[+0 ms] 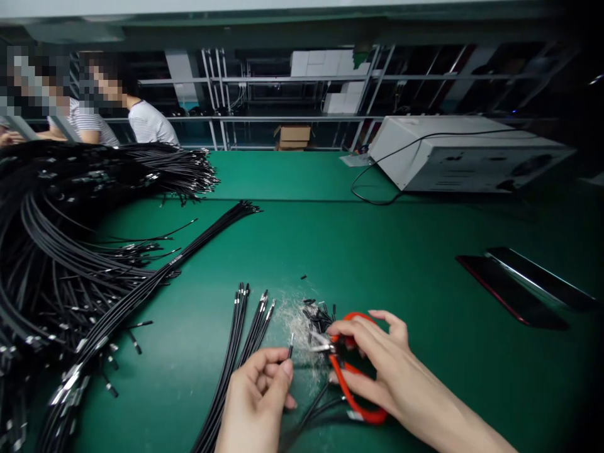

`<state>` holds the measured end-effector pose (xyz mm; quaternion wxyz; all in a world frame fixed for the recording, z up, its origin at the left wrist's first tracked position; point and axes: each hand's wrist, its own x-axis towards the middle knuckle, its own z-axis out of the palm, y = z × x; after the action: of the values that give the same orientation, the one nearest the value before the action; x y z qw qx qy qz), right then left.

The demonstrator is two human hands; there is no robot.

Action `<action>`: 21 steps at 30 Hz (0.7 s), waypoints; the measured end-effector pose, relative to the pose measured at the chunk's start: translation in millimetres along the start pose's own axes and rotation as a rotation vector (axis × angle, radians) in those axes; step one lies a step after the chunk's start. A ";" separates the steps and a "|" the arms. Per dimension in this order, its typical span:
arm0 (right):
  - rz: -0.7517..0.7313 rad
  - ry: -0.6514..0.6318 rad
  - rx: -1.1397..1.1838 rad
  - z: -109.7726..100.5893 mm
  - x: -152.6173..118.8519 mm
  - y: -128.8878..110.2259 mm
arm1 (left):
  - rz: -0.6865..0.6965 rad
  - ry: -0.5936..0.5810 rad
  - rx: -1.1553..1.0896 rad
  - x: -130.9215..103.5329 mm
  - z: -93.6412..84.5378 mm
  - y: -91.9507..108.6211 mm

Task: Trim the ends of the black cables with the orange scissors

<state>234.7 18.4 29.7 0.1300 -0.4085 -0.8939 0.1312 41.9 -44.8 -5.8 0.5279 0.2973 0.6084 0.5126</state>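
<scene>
My left hand (262, 393) pinches a black cable (290, 349) between thumb and fingers, its stripped silvery tip pointing up. To its right, my right hand (377, 365) is wrapped round the red handles of a pair of scissors (346, 377). The short metal blades point left, a small gap from the cable tip. Behind the blades lies a heap of cut black cable ends (318, 314) among pale, hair-like scraps (292, 314). Several black cables (231, 358) with silvery ends lie side by side left of my left hand.
A big pile of black cables (56, 207) covers the left of the green table (377, 251), with one bundle (202, 242) stretching out from it. A dark phone-like object (514, 292) lies right. A white metal box (453, 151) stands at the back right. Two people (151, 119) sit beyond the table.
</scene>
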 end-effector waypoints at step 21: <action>-0.316 0.155 -0.252 13.5 4.2 -11.8 | -0.048 -0.069 0.016 -1.1 -5.9 2.2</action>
<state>219.3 12.4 21.7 0.1654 -0.2853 -0.9434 -0.0354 36.2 -46.9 -3.9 0.5583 0.3042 0.6010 0.4844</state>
